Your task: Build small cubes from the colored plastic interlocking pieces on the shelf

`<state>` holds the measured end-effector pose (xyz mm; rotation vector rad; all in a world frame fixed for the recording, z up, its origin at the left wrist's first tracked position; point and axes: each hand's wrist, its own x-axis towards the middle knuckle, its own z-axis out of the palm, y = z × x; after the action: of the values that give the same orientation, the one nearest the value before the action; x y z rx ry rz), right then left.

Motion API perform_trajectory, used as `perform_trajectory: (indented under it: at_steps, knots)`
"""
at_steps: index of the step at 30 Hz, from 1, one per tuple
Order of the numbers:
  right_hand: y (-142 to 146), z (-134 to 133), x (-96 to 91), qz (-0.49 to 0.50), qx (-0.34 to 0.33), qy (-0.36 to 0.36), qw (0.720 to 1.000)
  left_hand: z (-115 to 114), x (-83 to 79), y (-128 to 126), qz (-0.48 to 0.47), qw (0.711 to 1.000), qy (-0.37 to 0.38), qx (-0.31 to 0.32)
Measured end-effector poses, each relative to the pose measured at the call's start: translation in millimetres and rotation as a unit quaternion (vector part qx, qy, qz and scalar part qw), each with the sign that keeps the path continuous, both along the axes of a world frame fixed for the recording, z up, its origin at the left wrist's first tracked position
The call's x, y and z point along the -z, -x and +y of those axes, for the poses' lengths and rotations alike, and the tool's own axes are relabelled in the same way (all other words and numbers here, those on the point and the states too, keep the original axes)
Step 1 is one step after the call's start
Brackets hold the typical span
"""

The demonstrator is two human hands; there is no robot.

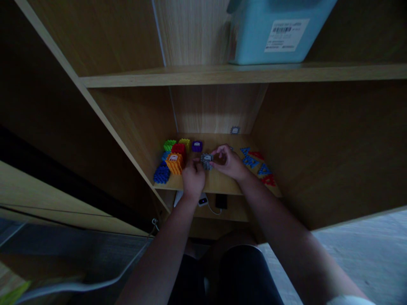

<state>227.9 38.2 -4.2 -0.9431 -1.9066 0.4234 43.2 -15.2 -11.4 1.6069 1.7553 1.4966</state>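
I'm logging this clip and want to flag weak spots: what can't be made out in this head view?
- Grey block: partly covered by the left hand and right hand; its shape is unclear.
- Label on the orange block: too small to read.
- Blue bin: cut off by the top edge; label print too small.
- Flat blue and red pieces: dim light, shapes uncertain.

A pale blue bin [270,31] sits on the upper shelf [222,75]; what looks like a cable [95,284] trails below.
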Motion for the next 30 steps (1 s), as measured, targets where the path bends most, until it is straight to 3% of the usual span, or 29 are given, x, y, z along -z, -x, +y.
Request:
perform_trajectory:
  at_steps: [10,13,15,18,20,22,26,30]
  knots:
    - [-2,-1,-1.0,-0.013,-0.009,-0.008,1.0,-3,-3.6,-1,-0.006,1.0,0.0,-0.002]
    - [-5,-1,-3.6,-0.024,0.018,-0.017,0.999,-3,-2.8,-1,-0.004,1.0,0.001,-0.004]
    - [-10,2,-4.1,-0.033,0.078,-0.033,0.996,-2,-2.0,0,-0.003,1.0,0.004,-0.004]
    - [-19,12,1.3,-0.059,0.222,-0.046,0.972,-2,-1.7,0,-0.003,1.0,0.008,-0.005]
    - [-24,19,8.3,-0.102,0.301,-0.022,0.948,-2,-2.0,0,0.0,1.0,0.004,-0.006]
    - [-27,22,15.0,-0.165,0.339,0.027,0.926,-2,-2.4,0,0.005,1.0,0.002,-0.007]
    - [-25,23,19.4,-0.252,0.311,0.091,0.912,-2,-2.5,0,0.016,1.0,0.011,-0.009]
    - [-23,23,16.8,-0.245,0.254,0.052,0.934,-1,0.2,0,0.012,1.0,0.002,-0.011]
